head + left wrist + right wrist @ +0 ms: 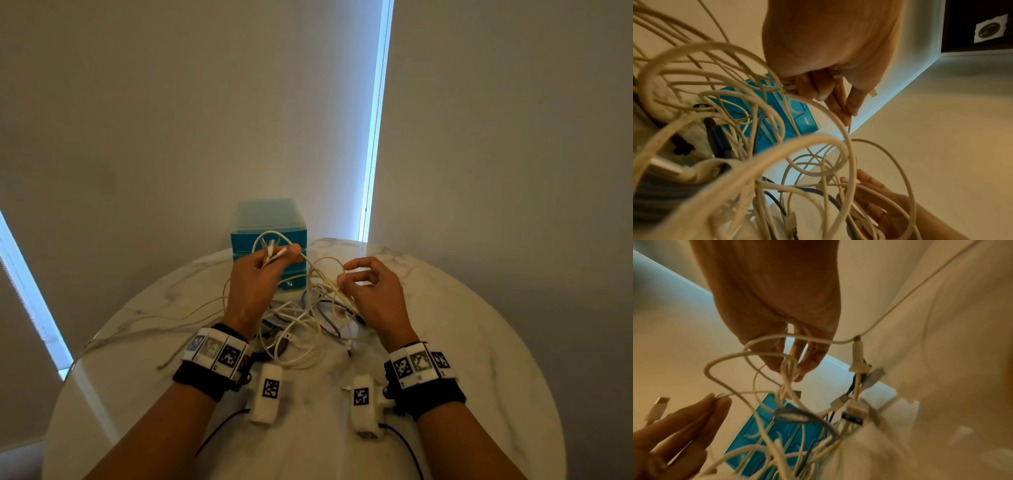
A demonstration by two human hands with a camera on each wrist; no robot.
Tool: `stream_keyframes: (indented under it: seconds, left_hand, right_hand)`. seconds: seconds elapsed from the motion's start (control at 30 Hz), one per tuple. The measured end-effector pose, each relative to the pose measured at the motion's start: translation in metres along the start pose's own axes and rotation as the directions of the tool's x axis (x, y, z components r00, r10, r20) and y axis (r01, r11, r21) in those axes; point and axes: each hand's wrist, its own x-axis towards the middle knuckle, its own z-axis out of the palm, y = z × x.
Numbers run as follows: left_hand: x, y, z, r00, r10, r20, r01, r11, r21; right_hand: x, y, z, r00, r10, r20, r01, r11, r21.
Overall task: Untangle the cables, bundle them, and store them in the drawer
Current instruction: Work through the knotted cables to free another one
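Nearest the lower edge of the head view we see our two forearms, each with a dark wrist strap [202, 380] carrying square black-and-white markers and a white camera box [269, 392]. Thin black wires run back from the boxes toward the bottom of the frame.

Just beyond the wrists, in the middle of the frame, the tangle of cables [301, 329] lies on the pale marbled round bench [479, 325]. Most are cream or white, with a blue strand and a dark one threaded through. A few cream strands trail off toward the bench's left edge.

Our left hand [255, 281], centre-left, is raised above the pile with its fingers curled round a bunch of white cable ends; several plugs [275, 253] poke out past the fingertips, and a loop stands up above them. In the left wrist view the strands pass through the closed fingers [813, 87].

Our right hand [371, 291], centre-right, pinches a cream cable [337, 277] between thumb and forefinger, the other fingers loosely curled. In the right wrist view the strands hang from that pinch [791, 368] down into the tangle.

Farther back, at the bench's far edge in the centre of the frame, stands the blue plastic drawer unit [269, 236], its drawers shut. Behind it are a plain wall and a window blind [496, 137] edged with bright daylight.
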Motion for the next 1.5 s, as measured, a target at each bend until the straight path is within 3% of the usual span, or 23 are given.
stream_keyframes:
  seconds: [0.13, 0.27, 0.43, 0.6, 0.77, 0.93, 1.07, 1.23, 1.3, 1.4, 1.5]
  left_hand:
    - [-0.004, 0.001, 0.008, 0.999, -0.033, 0.042, 0.034, 0.999, -0.025]
    - [-0.002, 0.001, 0.006, 0.998, -0.058, 0.016, 0.059, 0.997, -0.056]
    - [0.001, 0.001, 0.007, 0.991, -0.110, -0.081, 0.103, 0.991, -0.085]
    - [0.000, -0.003, 0.008, 0.986, -0.136, -0.102, 0.121, 0.983, -0.136]
    - [0.003, -0.009, 0.008, 0.959, -0.222, -0.176, 0.170, 0.948, -0.270]
    - [0.014, 0.001, -0.004, 0.940, -0.229, -0.252, 0.131, 0.927, -0.352]
    - [0.011, 0.003, -0.011, 0.967, -0.137, -0.216, 0.084, 0.967, -0.240]
    - [-0.001, 0.016, -0.004, 0.986, -0.120, -0.113, 0.097, 0.976, -0.195]
    - [-0.005, 0.025, -0.005, 0.992, -0.113, -0.060, 0.099, 0.974, -0.203]
    - [-0.013, 0.038, -0.003, 0.996, -0.088, 0.013, 0.088, 0.958, -0.272]
    - [-0.017, 0.043, -0.002, 0.995, -0.065, 0.075, 0.080, 0.971, -0.225]
  right_hand:
    - [0.000, 0.001, 0.004, 0.998, -0.046, -0.040, 0.045, 0.998, -0.038]
    - [-0.003, -0.004, 0.008, 0.988, -0.049, 0.143, 0.050, 0.999, -0.004]
    - [-0.001, -0.009, 0.008, 0.998, -0.054, -0.029, 0.051, 0.996, -0.080]
    - [-0.010, -0.017, 0.013, 0.996, -0.055, 0.068, 0.059, 0.996, -0.060]
    - [-0.010, -0.023, 0.014, 0.995, -0.098, 0.018, 0.098, 0.995, 0.030]
    - [-0.005, -0.013, 0.004, 0.996, -0.069, -0.048, 0.060, 0.984, -0.167]
    - [-0.003, -0.012, 0.007, 0.998, -0.020, 0.068, 0.036, 0.971, -0.238]
    - [-0.012, -0.034, 0.014, 0.960, -0.255, -0.114, 0.248, 0.966, -0.076]
    - [-0.017, -0.038, 0.018, 0.959, -0.281, -0.031, 0.278, 0.958, -0.078]
    - [-0.025, -0.040, 0.029, 0.968, -0.183, 0.170, 0.197, 0.978, -0.067]
    - [-0.026, -0.045, 0.028, 0.973, -0.173, 0.154, 0.168, 0.985, 0.050]
